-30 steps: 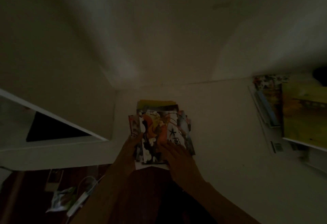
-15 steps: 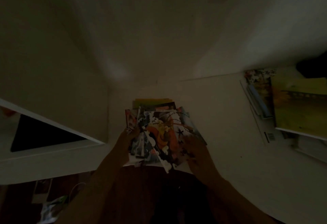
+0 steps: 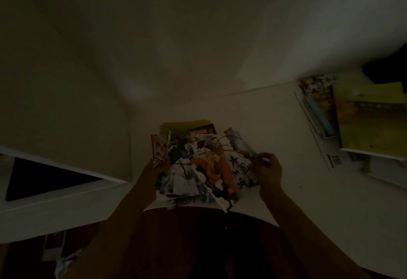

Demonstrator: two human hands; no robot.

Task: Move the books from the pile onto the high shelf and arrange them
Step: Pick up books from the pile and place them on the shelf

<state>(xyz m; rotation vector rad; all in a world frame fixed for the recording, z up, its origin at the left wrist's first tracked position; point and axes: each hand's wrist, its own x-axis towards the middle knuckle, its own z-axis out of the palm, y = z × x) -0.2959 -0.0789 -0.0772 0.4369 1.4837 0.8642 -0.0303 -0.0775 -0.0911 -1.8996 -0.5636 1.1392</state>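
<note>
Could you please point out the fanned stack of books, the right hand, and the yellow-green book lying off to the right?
fanned stack of books (image 3: pixel 198 166): head view, top cover's middle.
right hand (image 3: pixel 267 170): head view, back of hand.
yellow-green book (image 3: pixel 372 120): head view, cover's middle.

Stack of books (image 3: pixel 198 164): thin, colourfully illustrated covers, fanned unevenly and skewed, lying flat on the white shelf (image 3: pixel 275 129). Left hand (image 3: pixel 157 166) grips its left edge; right hand (image 3: pixel 267 168) pinches its right edge.
</note>
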